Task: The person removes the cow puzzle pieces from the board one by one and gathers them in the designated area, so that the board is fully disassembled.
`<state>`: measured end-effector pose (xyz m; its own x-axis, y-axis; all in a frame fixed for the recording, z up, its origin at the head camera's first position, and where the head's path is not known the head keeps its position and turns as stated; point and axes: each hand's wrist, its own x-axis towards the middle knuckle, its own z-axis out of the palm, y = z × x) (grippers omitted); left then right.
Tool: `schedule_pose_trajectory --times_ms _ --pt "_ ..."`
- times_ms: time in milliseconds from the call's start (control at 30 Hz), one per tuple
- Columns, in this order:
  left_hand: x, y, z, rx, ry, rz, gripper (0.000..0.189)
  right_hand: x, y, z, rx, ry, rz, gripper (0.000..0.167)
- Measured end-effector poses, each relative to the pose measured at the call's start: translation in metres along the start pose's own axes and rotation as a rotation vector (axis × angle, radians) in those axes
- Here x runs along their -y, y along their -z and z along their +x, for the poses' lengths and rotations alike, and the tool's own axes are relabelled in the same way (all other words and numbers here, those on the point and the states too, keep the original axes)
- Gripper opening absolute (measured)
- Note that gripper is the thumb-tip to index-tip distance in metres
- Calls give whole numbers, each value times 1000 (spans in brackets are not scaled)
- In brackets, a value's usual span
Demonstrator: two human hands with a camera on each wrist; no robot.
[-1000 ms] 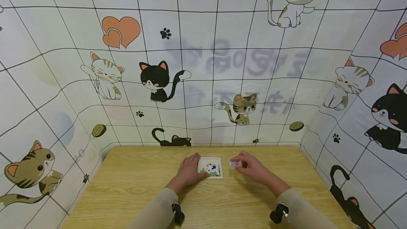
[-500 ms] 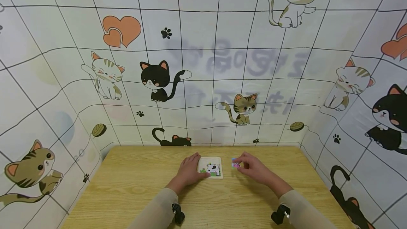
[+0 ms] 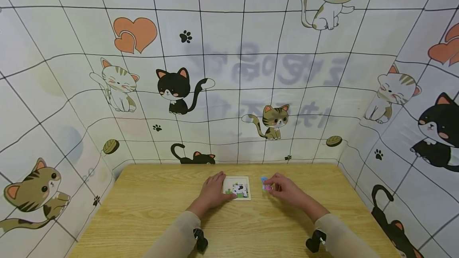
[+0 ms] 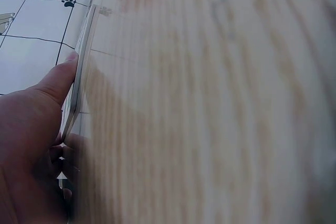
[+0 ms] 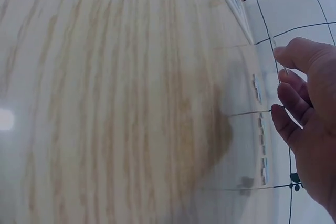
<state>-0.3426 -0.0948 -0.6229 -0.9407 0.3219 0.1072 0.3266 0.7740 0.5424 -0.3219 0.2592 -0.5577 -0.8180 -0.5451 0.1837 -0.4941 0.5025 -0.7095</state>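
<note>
On the table lies a small white-framed jigsaw puzzle board [image 3: 243, 180] with a black-and-white cow and green patches. My left hand [image 3: 212, 192] holds it steady at its left side, thumb on the near edge. In the left wrist view the thumb [image 4: 60, 77] overlaps the board's edge [image 4: 79, 82], and the other fingers are partly hidden. To the right of the board, apart from it, my right hand [image 3: 285, 189] pinches a small jigsaw piece [image 3: 264, 179] in blue and pink. From the right wrist only a thin edge shows between thumb and fingers.
Several loose puzzle pieces [image 5: 263, 150] lie flat on the table beneath the right hand, mostly hidden from above. The wooden table [image 3: 161, 210] meets a cat-patterned sheet [image 3: 229, 130] at the back and sides. A black camera mount sits on each wrist.
My right hand has shifted slightly right with the piece, and more of its blue part shows now. The left hand and the board stay where they were.
</note>
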Motion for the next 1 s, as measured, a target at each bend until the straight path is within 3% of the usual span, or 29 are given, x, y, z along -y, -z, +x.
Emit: schedule_pose_trajectory --times_ms 367,567,1000 --pt "-1 2 0 7 8 -10 105 -14 -3 3 29 -4 -30 28" --pt "-1 2 -1 7 8 -6 105 -19 -4 5 52 -47 -60 29" --pt "-3 2 0 17 22 -1 106 -16 -4 11 94 -80 -136 23"
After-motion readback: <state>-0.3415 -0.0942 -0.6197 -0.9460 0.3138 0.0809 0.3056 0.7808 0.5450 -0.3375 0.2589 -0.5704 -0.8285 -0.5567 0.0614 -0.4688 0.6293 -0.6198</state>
